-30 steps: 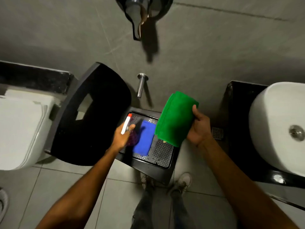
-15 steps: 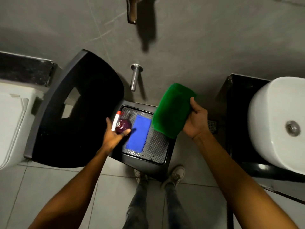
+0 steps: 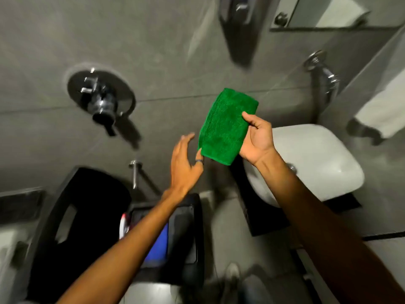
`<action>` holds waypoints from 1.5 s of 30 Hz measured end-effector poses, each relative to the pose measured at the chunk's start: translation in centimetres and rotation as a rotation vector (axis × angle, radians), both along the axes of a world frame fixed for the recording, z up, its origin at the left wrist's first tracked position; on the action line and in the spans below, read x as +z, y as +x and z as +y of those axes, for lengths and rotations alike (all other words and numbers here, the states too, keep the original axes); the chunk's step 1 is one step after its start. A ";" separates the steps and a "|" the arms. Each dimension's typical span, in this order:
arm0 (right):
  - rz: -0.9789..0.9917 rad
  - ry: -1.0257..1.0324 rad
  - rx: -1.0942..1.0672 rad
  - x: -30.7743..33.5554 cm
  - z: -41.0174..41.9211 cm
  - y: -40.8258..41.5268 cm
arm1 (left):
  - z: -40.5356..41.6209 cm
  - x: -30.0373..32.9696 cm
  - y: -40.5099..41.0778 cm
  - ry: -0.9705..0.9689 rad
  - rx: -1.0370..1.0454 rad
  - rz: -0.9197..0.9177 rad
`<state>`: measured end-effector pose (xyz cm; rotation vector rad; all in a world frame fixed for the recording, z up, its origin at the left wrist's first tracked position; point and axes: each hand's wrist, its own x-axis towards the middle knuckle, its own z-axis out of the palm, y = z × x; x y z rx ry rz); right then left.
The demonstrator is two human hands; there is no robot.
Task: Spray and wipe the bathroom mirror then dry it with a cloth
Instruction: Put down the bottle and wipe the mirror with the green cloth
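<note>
My right hand (image 3: 257,139) grips a folded green cloth (image 3: 225,126) by its right edge, held up in front of the grey tiled wall. My left hand (image 3: 185,163) is open with fingers spread, its thumb touching the cloth's lower left corner. Far below, the spray bottle (image 3: 123,224) with its white and red top stands in a black tray (image 3: 188,233), partly hidden by my left forearm. A blue cloth (image 3: 158,246) lies in the same tray. The lower edge of the mirror (image 3: 328,12) shows at the top right.
A white washbasin (image 3: 311,161) sits on a black counter at the right. A chrome shower mixer (image 3: 100,99) is on the wall at left, a small tap (image 3: 134,172) below it. A black stool (image 3: 83,216) stands lower left. A white towel (image 3: 383,106) hangs at far right.
The view has tilted up towards the wall and mirror. My left hand let go of the spray bottle, left it in the tray and rose to the green cloth, which my right hand lifted higher.
</note>
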<state>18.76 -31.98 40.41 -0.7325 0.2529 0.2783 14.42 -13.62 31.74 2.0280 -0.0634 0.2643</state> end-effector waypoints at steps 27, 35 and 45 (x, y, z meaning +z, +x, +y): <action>-0.655 -1.599 -1.079 38.4 -23.7 24.1 | -21.9 52.0 28.4 0.773 0.516 -0.934; -1.187 -2.238 -1.209 36.1 -29.2 26.8 | -20.9 51.9 29.6 0.784 0.551 -1.035; -0.846 -1.853 -1.406 42.9 -22.2 25.6 | -19.7 53.3 29.3 0.812 0.543 -1.088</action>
